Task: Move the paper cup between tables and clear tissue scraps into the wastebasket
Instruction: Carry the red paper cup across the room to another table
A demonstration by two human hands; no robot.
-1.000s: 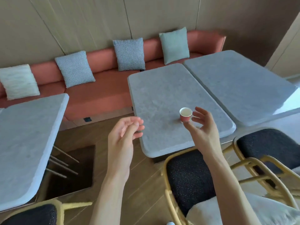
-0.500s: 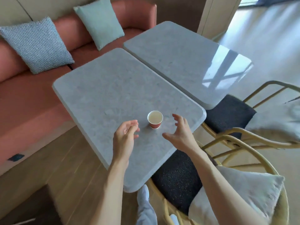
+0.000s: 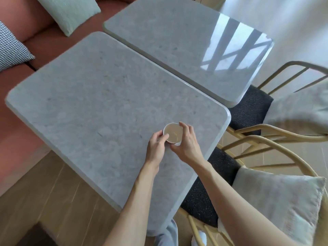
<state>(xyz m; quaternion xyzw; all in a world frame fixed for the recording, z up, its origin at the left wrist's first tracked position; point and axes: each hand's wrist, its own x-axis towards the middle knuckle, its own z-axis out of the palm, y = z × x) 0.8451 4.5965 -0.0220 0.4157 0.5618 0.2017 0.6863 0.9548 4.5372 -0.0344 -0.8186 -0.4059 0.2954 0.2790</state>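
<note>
A small red paper cup (image 3: pixel 173 133) with a pale inside stands upright on the near grey stone table (image 3: pixel 99 103), close to its right edge. My left hand (image 3: pixel 157 148) holds the cup's left side with curled fingers. My right hand (image 3: pixel 186 142) wraps the cup from the right, fingers over the far rim and thumb at the near side. Most of the cup's red wall is hidden by my hands. No tissue scraps or wastebasket are in view.
A second grey table (image 3: pixel 186 47) butts against the first at the back right. Two yellow-framed chairs with black seats (image 3: pixel 248 110) and pale cushions (image 3: pixel 276 199) stand on the right. A red bench with cushions (image 3: pixel 69 11) runs along the left.
I have stepped closer and now look down on the table. Both hands have closed in from either side and taken hold of the cup, which has stayed in its place.
</note>
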